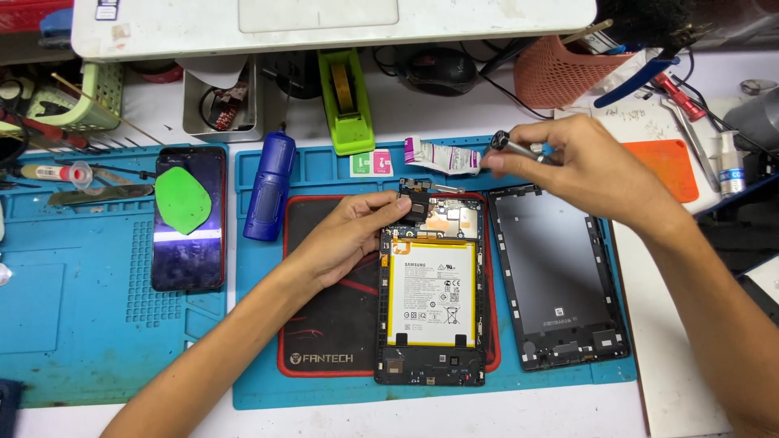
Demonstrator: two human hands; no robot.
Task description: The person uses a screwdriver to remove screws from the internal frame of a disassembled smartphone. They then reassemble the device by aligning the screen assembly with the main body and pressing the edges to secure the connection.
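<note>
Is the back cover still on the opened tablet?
No. The back cover lies apart on the blue mat, right of the tablet, whose battery is exposed.

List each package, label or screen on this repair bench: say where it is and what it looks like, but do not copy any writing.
Phone screen: left mat, dark, under a green pick.
Battery label: opened tablet, white, yellow-edged.
Wipe sachets: mat's top edge, pink and green.
Crumpled packet: beside right hand, white and purple.

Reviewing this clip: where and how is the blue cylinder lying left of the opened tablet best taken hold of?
Grip the blue cylinder around its middle, coming down from above with fingers across its width. It lies flat on the blue mat, long axis running toward the green tape dispenser, with both long sides free.
</note>
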